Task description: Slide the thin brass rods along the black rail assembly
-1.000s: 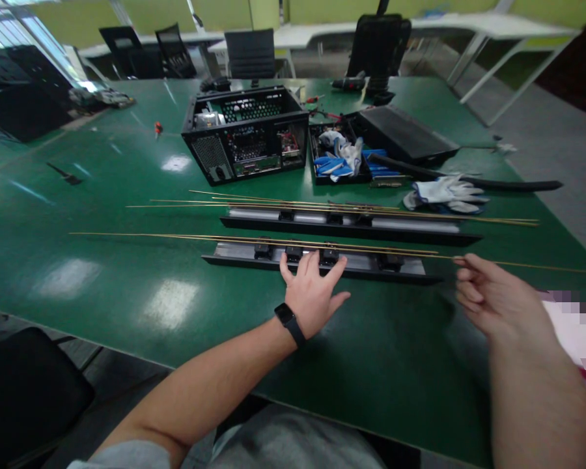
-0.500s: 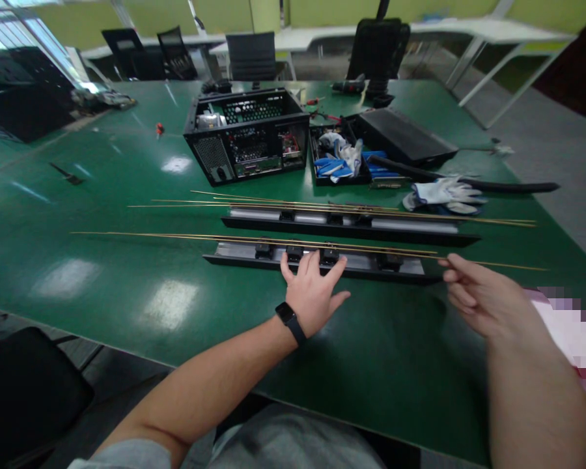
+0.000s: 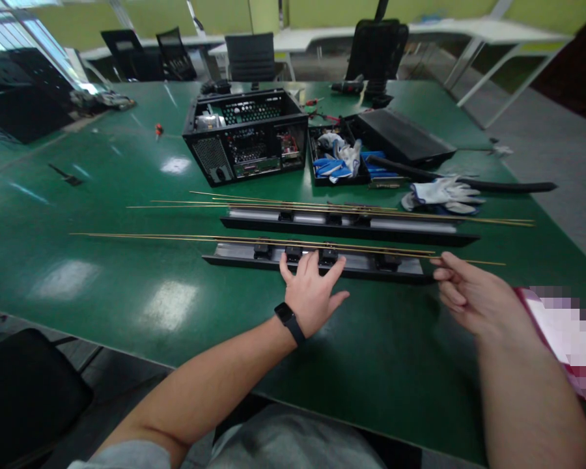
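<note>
My left hand (image 3: 312, 296), a dark watch on its wrist, has its fingers spread over the near black channel rail (image 3: 395, 276). Its fingertips rest at the rail and the small black blocks (image 3: 329, 255) seated inside. Beyond the rail's right end, my right hand (image 3: 461, 286) pinches a thin brass-coloured rod (image 3: 483, 262) whose right end sticks out past the fingers. This rod runs left along the top of the blocks, beside another thin rod. Just behind lies a second black rail (image 3: 420, 234), with several similar rods across it.
An open black computer case (image 3: 254, 140) stands behind the rails. To its right are a black tray with blue-and-white gloves (image 3: 339, 159), a dark panel (image 3: 405, 137), a black tube (image 3: 508, 187) and a pale glove (image 3: 444, 192). A pixelated patch is at far right.
The rod in my right hand has slid left, its right end now sticking out less. My right hand has shifted slightly left. My left hand stays in place.
</note>
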Tool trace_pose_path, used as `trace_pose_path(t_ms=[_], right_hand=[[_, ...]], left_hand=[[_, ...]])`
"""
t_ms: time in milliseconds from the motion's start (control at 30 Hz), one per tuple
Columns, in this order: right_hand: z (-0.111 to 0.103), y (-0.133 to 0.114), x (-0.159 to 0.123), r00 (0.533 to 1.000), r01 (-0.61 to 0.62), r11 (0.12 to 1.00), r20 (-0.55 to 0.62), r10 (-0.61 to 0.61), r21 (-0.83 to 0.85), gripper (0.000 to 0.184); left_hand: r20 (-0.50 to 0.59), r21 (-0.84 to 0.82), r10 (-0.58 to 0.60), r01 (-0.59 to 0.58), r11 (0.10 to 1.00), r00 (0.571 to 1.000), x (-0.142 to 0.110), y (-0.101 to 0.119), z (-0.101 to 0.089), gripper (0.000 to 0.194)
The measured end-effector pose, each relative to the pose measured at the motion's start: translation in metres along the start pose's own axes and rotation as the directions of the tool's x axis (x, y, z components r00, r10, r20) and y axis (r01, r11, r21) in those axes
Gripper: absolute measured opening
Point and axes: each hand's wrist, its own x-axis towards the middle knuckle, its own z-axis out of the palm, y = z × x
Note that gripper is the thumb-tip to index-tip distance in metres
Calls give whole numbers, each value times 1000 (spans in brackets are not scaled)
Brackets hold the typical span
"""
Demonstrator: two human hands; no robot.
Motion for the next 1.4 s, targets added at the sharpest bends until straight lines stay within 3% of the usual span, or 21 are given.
trace_pose_path(t_ms=[167,400,567,767,967,1300,1400], right_hand=[[-1,-1,3,995,50,995,-92,-41,91,16],[4,4,-1,995,78,997,-63,-77,15,19],[2,0,-1,996,64,995,-62,-59,72,22],[18,8,-11,1000,31,999,-2,-31,12,28],[20,6,-14,998,50,996,-49,-46,75,25],[27,14,-18,998,25,1000,57,-25,1,20],[28,22,-15,990,48,999,130,-46,-16,27]], left_hand=[[14,-6,-2,2,1000,1000,0,0,-1,65],[12,-5,-5,5,1000,1000,0,0,-1,66],[12,-6,-3,3,1000,1000,0,0,-1,66],[8,-4,-6,6,1000,1000,0,0,0,66],[8,-14,0,0,1000,1000,0,0,1,67],[6,-5,-7,7,1000,1000,1,0,2,68],[7,-8,-8,8,1000,1000,0,1,2,67]])
